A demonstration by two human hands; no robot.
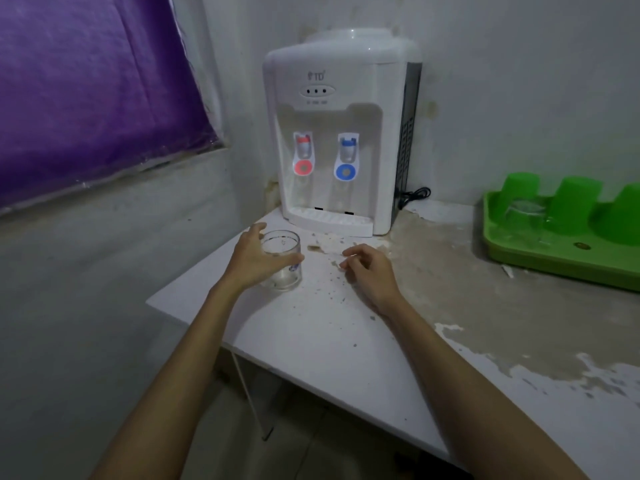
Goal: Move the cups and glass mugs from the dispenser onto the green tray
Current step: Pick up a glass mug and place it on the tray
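One clear glass (281, 261) stands on the bench (311, 337) near the water dispenser (337, 133), the left hand (254, 259) wrapped around it. Right hand (369, 271) hovers loosely curled, empty. Firm the fingers' grip, lift vertically, carry right to the green tray (540, 258), avoiding the upturned cups (575, 206).

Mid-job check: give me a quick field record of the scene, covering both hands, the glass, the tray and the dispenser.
left hand: left hand curled around the clear glass mug, which stands upright on the white table
right hand: right hand empty, fingers loosely curled, beside the mug, not touching it
tray: green plastic tray at the right, holding upside-down green plastic cups and an inverted clear glass
dispenser: white water dispenser in the corner; nothing under its red and blue taps
remaining: the mug is not yet on the tray
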